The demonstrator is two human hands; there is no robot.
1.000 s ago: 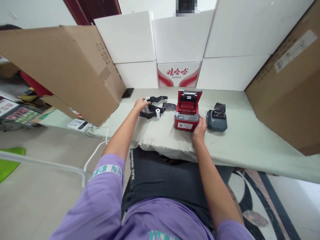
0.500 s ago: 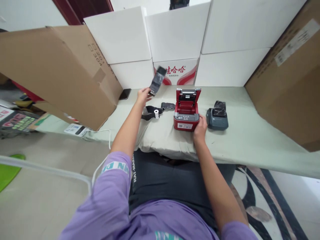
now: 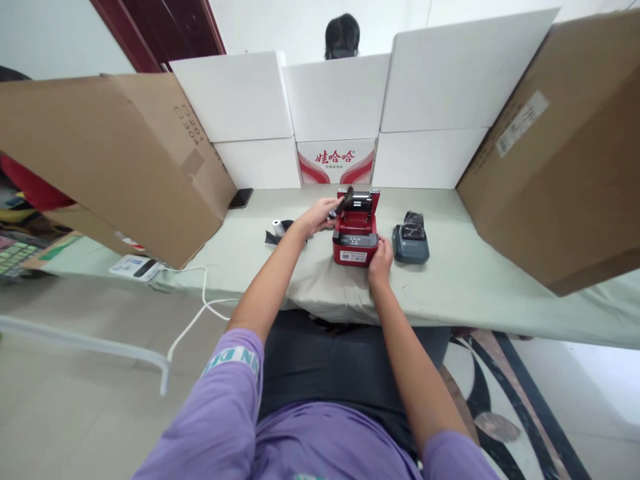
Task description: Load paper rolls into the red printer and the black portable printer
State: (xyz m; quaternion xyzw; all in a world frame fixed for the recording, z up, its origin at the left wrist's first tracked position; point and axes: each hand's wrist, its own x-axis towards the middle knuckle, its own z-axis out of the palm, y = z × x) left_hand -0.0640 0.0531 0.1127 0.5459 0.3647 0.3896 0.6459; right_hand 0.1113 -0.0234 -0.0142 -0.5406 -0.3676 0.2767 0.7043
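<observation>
A red label printer (image 3: 355, 248) with a grey top panel stands on the cloth-covered table, its lid (image 3: 359, 200) raised and tilted back. My right hand (image 3: 381, 261) grips the printer's lower right side, thumb side against the casing. My left hand (image 3: 320, 215) is closed on a dark strip (image 3: 345, 200), held at the left edge of the raised lid and seen nearly edge-on. Whether the strip touches the lid I cannot tell. Behind my left forearm lie a small white paper roll (image 3: 278, 227) and a curled black strip (image 3: 273, 238), partly hidden by the arm.
Right of the red printer sits a dark grey printer (image 3: 411, 248) with a black strip on top. White boxes (image 3: 335, 97) wall off the back; brown cartons (image 3: 165, 167) flank both sides. A phone (image 3: 241, 198) lies at the left, and a white cable (image 3: 204, 293) hangs off the front edge.
My left hand has brought the dark strip rightward and down to the printer's open lid. My right hand stays on the printer. The camera view has tilted up slightly.
</observation>
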